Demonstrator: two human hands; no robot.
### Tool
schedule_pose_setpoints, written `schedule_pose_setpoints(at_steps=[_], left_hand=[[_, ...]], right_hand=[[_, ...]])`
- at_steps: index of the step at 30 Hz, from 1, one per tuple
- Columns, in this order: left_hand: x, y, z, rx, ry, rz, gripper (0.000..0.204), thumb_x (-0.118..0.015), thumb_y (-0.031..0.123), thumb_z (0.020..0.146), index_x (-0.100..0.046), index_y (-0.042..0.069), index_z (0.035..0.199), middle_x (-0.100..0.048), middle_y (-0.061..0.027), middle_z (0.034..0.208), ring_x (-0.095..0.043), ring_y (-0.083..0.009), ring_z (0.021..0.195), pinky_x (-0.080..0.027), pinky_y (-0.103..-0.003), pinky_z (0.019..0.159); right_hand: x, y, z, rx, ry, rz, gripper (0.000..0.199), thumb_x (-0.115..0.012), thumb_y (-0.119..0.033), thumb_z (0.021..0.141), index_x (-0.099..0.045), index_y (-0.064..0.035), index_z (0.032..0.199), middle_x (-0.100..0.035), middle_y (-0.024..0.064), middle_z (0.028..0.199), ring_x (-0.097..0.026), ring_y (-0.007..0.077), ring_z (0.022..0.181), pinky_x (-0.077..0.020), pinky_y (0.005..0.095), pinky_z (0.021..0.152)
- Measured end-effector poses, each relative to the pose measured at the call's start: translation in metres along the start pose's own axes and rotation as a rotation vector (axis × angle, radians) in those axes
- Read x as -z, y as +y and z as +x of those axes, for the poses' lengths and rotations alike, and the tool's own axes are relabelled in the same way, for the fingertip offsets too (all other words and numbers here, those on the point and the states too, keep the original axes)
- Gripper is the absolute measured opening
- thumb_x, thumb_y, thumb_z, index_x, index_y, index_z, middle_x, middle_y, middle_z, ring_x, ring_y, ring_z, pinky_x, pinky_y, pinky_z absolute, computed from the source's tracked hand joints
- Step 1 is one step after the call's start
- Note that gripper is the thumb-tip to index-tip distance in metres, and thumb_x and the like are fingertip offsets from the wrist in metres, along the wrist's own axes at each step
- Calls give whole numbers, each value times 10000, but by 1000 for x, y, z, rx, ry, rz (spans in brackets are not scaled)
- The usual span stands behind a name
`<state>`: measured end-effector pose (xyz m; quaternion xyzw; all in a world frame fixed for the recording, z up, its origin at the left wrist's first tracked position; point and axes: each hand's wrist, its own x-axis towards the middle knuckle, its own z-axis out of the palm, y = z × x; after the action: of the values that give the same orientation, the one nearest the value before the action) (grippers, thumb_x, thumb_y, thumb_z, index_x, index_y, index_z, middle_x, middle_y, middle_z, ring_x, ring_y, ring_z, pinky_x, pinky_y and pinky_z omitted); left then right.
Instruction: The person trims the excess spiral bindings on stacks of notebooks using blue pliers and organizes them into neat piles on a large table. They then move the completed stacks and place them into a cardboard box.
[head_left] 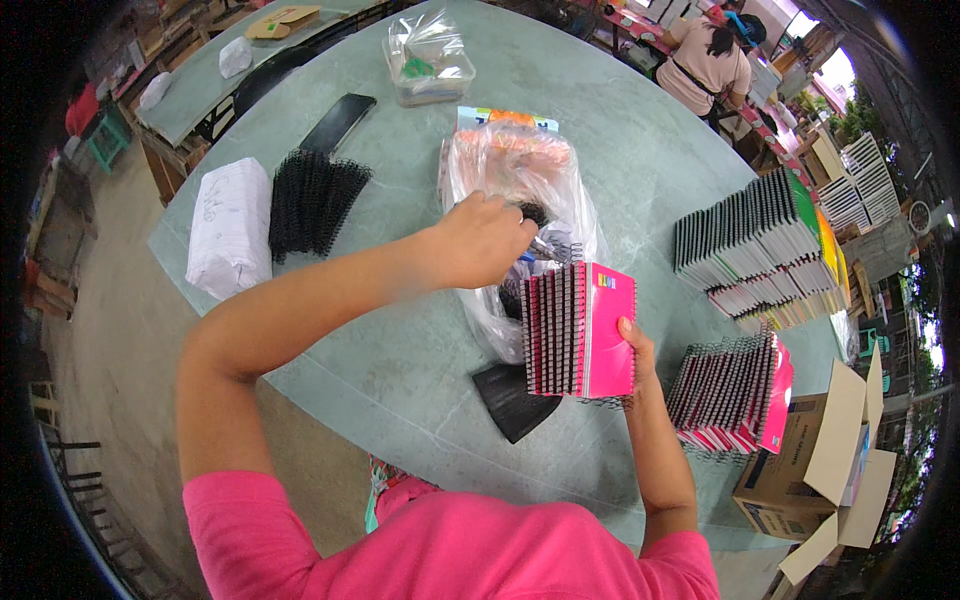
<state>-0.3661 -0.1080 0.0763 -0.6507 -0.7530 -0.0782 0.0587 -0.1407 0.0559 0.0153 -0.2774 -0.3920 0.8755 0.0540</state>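
My right hand (640, 350) grips a thick stack of pink spiral notebooks (610, 330), its thumb on the front cover and its fingers behind. The black coils stand along the stack's left side. My left hand (485, 240) is closed just above the stack's upper left corner. Something dark with a bit of blue shows by its fingertips, too small to make out. A loose coil end stands up at the top of the stack. Beneath both hands lies a crumpled clear plastic bag (520, 160), partly hidden by the left hand and the notebooks.
Left on the table (400, 310) are a white wrapped bundle (230, 228), black coils (315, 205) and a dark flat case (338, 122). A clear tub (430, 75) stands far off. Stacked notebooks (750, 250), more pink notebooks (730, 395) and an open carton (800, 470) are right. Another person (705, 65) sits beyond.
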Motion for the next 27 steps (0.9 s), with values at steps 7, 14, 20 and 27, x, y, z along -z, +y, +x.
schedule_pose_setpoints(at_steps=[7, 14, 20, 27], left_hand=[[13, 7, 1, -44, 101, 72, 305, -588, 91, 648, -547, 48, 947, -551, -106, 916, -518, -258, 905, -380, -381, 771], [13, 11, -1, -23, 128, 46, 309, -602, 102, 635, -553, 53, 936, -548, -98, 907, -516, -249, 903, -378, -378, 758], [7, 6, 1, -69, 74, -56, 244, -589, 94, 640, -550, 32, 873, -569, -116, 837, -562, -285, 828, -433, -384, 717], [-5, 1, -6, 53, -106, -207, 174, -567, 73, 641, -553, 10, 802, -588, -169, 799, -583, -332, 798, -460, -433, 689]], right_hand=[[-3, -4, -2, -6, 18, -1, 609, -672, -326, 685, -467, 30, 1136, -586, 162, 1011, -591, 262, 882, -472, 372, 820], [-4, -2, -3, -7, -43, 25, 596, -661, -315, 696, -460, 27, 1141, -586, 162, 1015, -593, 259, 899, -474, 377, 828], [-9, -2, -4, -18, -59, 29, 590, -665, -301, 696, -458, 30, 1138, -588, 164, 1011, -602, 259, 875, -481, 379, 817], [-16, -2, -8, -74, 62, -59, 610, -681, -305, 688, -459, 46, 1135, -596, 165, 996, -607, 263, 869, -482, 375, 818]])
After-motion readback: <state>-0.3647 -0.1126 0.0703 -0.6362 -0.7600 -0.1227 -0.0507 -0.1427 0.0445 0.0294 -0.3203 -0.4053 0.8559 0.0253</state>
